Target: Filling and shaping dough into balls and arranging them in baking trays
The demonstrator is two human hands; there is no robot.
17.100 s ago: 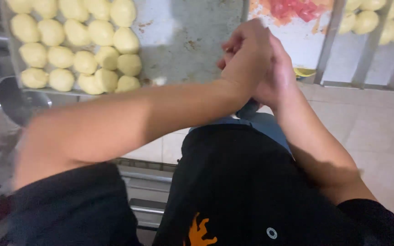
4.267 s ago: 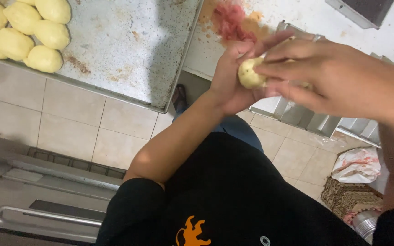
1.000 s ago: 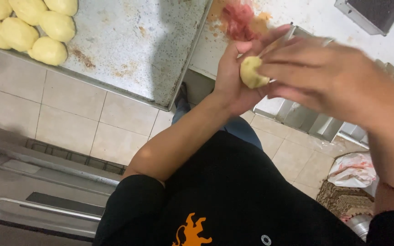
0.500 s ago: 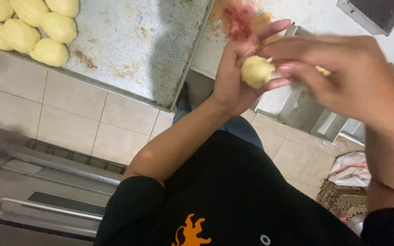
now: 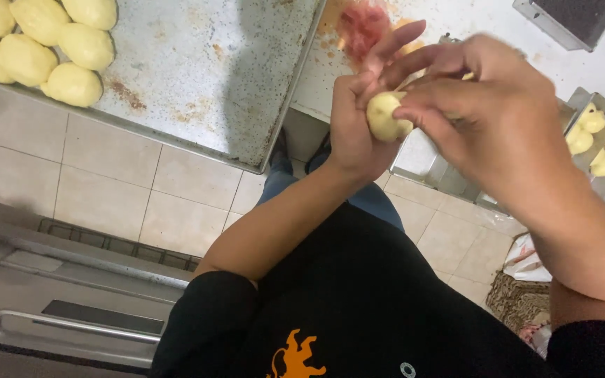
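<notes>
over the last second the dough ball [image 5: 386, 115] had turned a little in my grip: a second ago it sat deeper in the palm with the right fingers draped over its top, half a second ago it stood more exposed, and at this moment more of its pale rounded side showed again while the right fingertips pressed onto its upper right edge. i judged that as pinching and turning, so the shaping was in hand rather than finished.

my left hand [image 5: 355, 122] was curled around the ball from behind and below, fingers closed on it, two fingers sticking up past it. my right hand [image 5: 488, 115] was closed over it from the right, fingertips clamped on the dough.

the ball was held in the air between both hands, above the tiled floor, just off the corner of the metal baking tray [image 5: 232, 77]. it looked slightly oval, its long axis running roughly up and down in the view, the rounded face turned toward my left. finished dough pieces [image 5: 43, 42] lay at the tray's far left corner.
</notes>
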